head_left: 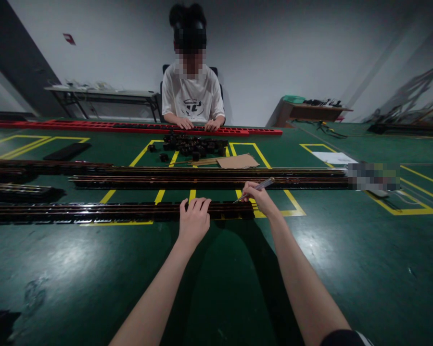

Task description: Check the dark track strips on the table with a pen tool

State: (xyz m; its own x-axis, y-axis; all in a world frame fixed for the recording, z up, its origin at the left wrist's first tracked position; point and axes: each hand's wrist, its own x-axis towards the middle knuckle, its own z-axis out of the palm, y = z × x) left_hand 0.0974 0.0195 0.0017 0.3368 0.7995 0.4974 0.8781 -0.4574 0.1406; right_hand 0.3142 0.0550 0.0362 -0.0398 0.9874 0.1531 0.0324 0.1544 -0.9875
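Note:
A long, glossy black strip [104, 212] with thin reddish-brown lines along it lies crosswise in front of me. My left hand [195, 218] lies palm down across it, fingers bent over the strip toward its far edge. Close to the strip's right end, my right hand [256, 194] pinches a slim, pen-shaped silver tool [266, 183]. The tool slants down to the left, its fine tip over the strip's surface. Whether the tip touches the strip I cannot tell.
Beyond lie more long black strips [216, 182], a piece of cardboard [238, 161] and a heap of small black parts [195, 146]. Across the green table [130, 269], a person [192, 91] rests both hands on a long red frame [260, 131]. White paper [334, 157] lies at right.

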